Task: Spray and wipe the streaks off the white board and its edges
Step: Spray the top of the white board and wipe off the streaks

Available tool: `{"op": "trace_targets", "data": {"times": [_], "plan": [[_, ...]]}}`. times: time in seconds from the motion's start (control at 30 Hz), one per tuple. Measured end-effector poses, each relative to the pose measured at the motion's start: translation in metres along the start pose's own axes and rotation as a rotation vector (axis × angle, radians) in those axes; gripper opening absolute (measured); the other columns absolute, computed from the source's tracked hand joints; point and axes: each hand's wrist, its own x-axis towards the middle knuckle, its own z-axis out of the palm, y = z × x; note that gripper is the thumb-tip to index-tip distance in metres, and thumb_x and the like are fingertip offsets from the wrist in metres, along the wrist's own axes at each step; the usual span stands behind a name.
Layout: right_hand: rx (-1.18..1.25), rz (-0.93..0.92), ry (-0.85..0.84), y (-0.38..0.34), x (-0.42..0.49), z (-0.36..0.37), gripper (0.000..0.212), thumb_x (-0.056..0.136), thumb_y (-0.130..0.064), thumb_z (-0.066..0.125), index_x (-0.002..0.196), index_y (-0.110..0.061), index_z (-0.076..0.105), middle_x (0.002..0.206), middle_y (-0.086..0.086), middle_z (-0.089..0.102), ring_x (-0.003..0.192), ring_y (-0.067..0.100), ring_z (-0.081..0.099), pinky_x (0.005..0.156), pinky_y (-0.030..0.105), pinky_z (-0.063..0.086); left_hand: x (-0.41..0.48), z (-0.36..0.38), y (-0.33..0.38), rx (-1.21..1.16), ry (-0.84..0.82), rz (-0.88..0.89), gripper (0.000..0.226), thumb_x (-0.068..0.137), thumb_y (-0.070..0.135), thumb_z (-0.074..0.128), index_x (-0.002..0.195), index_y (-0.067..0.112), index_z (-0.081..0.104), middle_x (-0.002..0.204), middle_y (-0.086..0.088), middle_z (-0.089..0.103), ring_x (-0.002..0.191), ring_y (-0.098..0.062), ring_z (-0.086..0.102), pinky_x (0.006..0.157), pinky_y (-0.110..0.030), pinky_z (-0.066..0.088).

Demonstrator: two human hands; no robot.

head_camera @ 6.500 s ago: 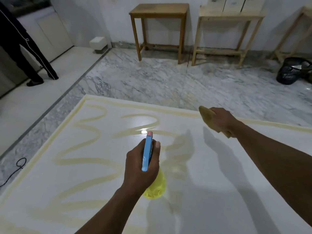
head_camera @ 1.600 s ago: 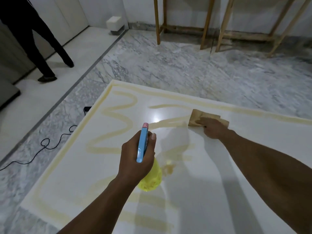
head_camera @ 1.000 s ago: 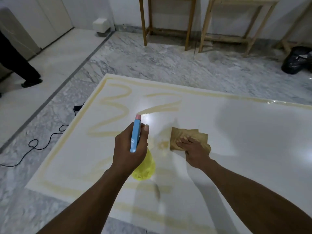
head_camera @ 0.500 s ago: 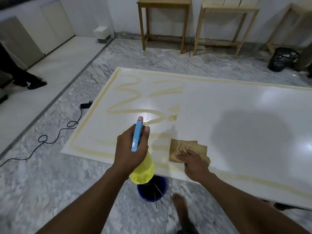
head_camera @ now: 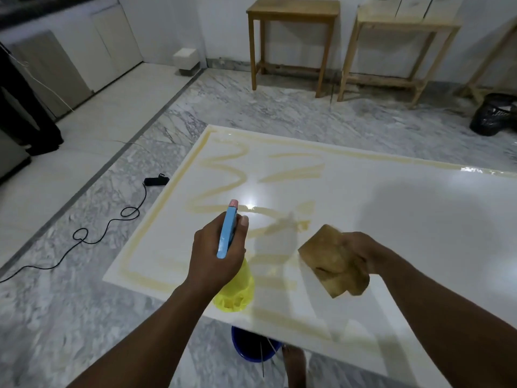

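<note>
**A:** Where was the white board?

**B:** It lay flat above the marble floor, with its near-left corner closest to the camera. Yellowish streaks ran along its left, far and near edges. More of them looped in waves across the left part.

**A:** And the hands?

**B:** The left hand was wrapped round the neck of a spray bottle with a yellow body, blue trigger head and pink nozzle. It held the bottle upright over the near edge, not far from the left corner, with the nozzle aimed toward the far edge. The right hand had its fingers clamped on a folded brown cloth, just right of the bottle. The cloth was blurred, and it looked lifted off the surface.

**A:** Anything round the board?

**B:** A blue bucket sat under the near edge with a bare foot beside it. A black cable snaked over the floor off the left edge. Two wooden tables stood by the far wall, and there was a black basket at the far right.
</note>
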Motion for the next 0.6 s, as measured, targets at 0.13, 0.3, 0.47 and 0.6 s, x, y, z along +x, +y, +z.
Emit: {"op": "trace_targets", "data": {"times": [0.13, 0.3, 0.47, 0.6], "plan": [[-0.118, -0.140, 0.159, -0.074, 0.036, -0.067, 0.029, 0.077, -0.020, 0.072, 0.099, -0.002, 0.065, 0.096, 0.020, 0.064, 0.082, 0.034, 0.063, 0.068, 0.042, 0.054, 0.056, 0.025, 0.003, -0.005, 0.005, -0.032, 0.041, 0.105, 0.043, 0.059, 0.087, 0.006, 0.063, 0.075, -0.020, 0.068, 0.061, -0.031, 0.071, 0.063, -0.050, 0.058], [-0.613, -0.369, 0.383, -0.168, 0.087, -0.105, 0.012, 0.087, -0.012, 0.056, 0.087, -0.021, 0.065, 0.098, 0.012, 0.069, 0.083, 0.031, 0.063, 0.069, 0.037, 0.048, 0.111, 0.057, 0.015, -0.038, 0.022, -0.045, 0.029, 0.106, 0.024, 0.062, 0.088, 0.001, 0.064, 0.078, -0.026, 0.066, 0.065, -0.040, 0.070, 0.055, -0.008, 0.049], [-1.114, -0.362, 0.421, -0.174, 0.168, -0.109, 0.051, 0.092, -0.007, 0.044, 0.137, -0.029, 0.052, 0.139, 0.009, 0.057, 0.119, 0.034, 0.055, 0.089, 0.038, 0.044, 0.140, 0.079, 0.009, -0.024, 0.027, -0.054, 0.028, 0.106, 0.024, 0.062, 0.090, 0.001, 0.064, 0.080, -0.023, 0.066, 0.066, -0.037, 0.071, 0.058, -0.008, 0.049], [-1.173, -0.355, 0.368, -0.113, 0.211, -0.087, 0.061, 0.091, -0.001, 0.044, 0.149, -0.019, 0.042, 0.158, 0.007, 0.034, 0.148, 0.032, 0.027, 0.118, 0.044, 0.025, 0.146, 0.085, -0.006, 0.011, 0.006, -0.068, 0.025, 0.106, 0.027, 0.063, 0.090, 0.009, 0.065, 0.077, -0.015, 0.067, 0.064, -0.026, 0.073, 0.058, -0.029, 0.055]]}}
